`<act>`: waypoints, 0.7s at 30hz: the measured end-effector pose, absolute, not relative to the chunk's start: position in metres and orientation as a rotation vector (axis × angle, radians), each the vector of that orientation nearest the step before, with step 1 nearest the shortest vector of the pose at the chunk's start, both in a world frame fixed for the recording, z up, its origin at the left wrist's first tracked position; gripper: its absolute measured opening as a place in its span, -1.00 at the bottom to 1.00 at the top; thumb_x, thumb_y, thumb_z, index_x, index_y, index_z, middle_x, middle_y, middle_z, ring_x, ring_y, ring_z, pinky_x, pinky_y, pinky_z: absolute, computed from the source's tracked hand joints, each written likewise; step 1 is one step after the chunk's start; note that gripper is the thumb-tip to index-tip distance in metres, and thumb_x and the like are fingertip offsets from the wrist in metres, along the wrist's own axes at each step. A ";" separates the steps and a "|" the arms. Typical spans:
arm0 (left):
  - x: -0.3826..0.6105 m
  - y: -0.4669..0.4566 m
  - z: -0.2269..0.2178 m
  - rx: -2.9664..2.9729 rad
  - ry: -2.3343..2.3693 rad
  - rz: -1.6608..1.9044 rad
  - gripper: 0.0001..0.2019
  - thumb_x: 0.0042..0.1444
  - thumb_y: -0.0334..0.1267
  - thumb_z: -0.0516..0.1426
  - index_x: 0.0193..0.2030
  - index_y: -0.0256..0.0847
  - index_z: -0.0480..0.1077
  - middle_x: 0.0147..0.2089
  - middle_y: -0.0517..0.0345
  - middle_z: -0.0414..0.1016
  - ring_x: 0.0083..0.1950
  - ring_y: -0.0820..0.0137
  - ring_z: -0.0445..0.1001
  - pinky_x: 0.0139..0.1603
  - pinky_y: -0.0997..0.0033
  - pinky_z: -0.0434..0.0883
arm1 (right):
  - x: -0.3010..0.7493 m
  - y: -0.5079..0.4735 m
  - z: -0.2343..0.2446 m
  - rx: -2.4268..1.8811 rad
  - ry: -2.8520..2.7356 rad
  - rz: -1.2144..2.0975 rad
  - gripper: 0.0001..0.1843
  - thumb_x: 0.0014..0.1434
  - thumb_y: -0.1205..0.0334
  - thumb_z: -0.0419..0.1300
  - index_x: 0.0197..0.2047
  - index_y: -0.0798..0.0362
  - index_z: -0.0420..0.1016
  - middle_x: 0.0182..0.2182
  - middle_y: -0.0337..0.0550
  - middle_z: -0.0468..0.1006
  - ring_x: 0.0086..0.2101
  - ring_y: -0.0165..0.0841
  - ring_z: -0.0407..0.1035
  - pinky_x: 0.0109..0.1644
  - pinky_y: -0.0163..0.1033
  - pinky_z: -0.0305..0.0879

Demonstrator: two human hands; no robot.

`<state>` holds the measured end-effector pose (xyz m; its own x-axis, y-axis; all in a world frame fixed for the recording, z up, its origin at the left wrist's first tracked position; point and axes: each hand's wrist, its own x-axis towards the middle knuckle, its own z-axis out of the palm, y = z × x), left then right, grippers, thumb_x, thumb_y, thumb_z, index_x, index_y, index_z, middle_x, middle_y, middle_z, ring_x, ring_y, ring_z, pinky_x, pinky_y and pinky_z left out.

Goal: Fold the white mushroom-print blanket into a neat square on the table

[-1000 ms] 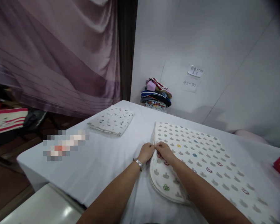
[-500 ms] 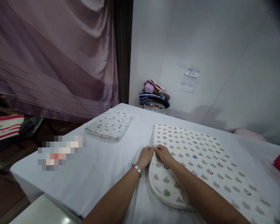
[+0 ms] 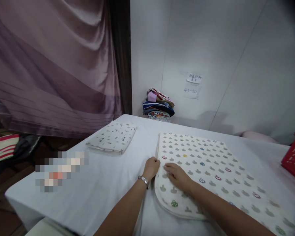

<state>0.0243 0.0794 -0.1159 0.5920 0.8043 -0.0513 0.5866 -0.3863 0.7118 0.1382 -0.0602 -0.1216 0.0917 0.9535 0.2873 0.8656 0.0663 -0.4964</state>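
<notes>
Bare left forearm (image 3: 125,203), shiny silver-coloured linked band (image 3: 143,180) around its wrist (image 3: 147,175), bare right forearm (image 3: 218,205), bare fingers (image 3: 170,165)

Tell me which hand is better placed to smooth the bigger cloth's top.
Probably the right hand: it is over the bigger cloth, fingers spread, while the left hand is at the cloth's edge.

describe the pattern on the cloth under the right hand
The cloth is white with rows of grey shapes and scattered coloured ones; head view.
</notes>
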 end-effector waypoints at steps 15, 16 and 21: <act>0.022 0.077 -0.114 2.269 1.141 0.335 -0.78 0.07 -0.27 -0.03 -0.40 -0.27 0.41 -0.30 -0.02 0.51 -0.29 0.34 0.42 -0.34 0.43 0.19 | 0.168 -0.018 -0.121 -2.307 -1.791 0.194 -0.40 0.26 -0.05 -0.19 0.29 0.04 0.03 0.29 -0.05 -0.06 0.27 -0.20 -0.26 0.26 0.07 -0.31; 0.022 0.077 -0.114 2.271 1.137 0.332 -0.78 0.07 -0.27 -0.03 -0.39 -0.27 0.41 -0.30 -0.02 0.51 -0.29 0.34 0.42 -0.34 0.43 0.19 | 0.169 -0.018 -0.123 -2.327 -1.774 0.180 -0.38 0.26 -0.08 -0.21 0.30 0.03 0.01 0.30 -0.06 -0.09 0.27 -0.21 -0.29 0.26 0.06 -0.33; 0.024 0.078 -0.113 2.280 1.117 0.308 -0.77 0.04 -0.26 -0.02 -0.33 -0.29 0.43 -0.27 -0.07 0.51 -0.24 0.31 0.42 -0.29 0.41 0.20 | 0.169 -0.026 -0.116 -2.432 -1.696 0.262 -0.37 0.24 -0.11 -0.18 0.28 0.01 0.04 0.30 -0.07 -0.10 0.27 -0.20 -0.28 0.25 0.04 -0.33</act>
<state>0.0239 0.0777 -0.1127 0.6236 0.7805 -0.0436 0.6477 -0.4846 0.5879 0.1695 -0.0260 -0.1163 0.3396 0.9393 -0.0496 0.9103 -0.3415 -0.2338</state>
